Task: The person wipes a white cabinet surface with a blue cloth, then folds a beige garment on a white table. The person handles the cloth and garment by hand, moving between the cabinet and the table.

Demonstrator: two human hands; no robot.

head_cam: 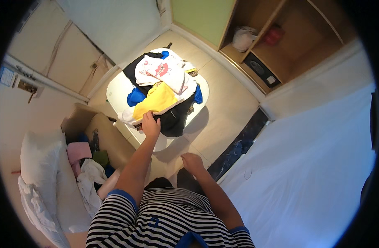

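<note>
A heap of clothes lies on a white table with rounded corners (115, 90). On top is a white garment with a red and pink print (161, 69). In front of it lies a yellow and white garment (156, 99), with a black garment (174, 121) beneath and to the right. My left hand (151, 125) touches the heap's near edge, where the yellow and white cloth meets the black; whether the fingers grip cloth is hidden. My right hand (194, 164) is loosely curled, apart from the table and holding nothing visible. Blue cloth (135, 97) shows under the heap.
At left, an open cardboard box (79, 119) stands by a tan padded seat (107, 136) with loose clothes (91, 172) and white pillows (42, 158). Wooden shelves (295, 52) at upper right hold a black safe (259, 69) and a plastic bag (243, 38). A white bed (301, 173) lies at right.
</note>
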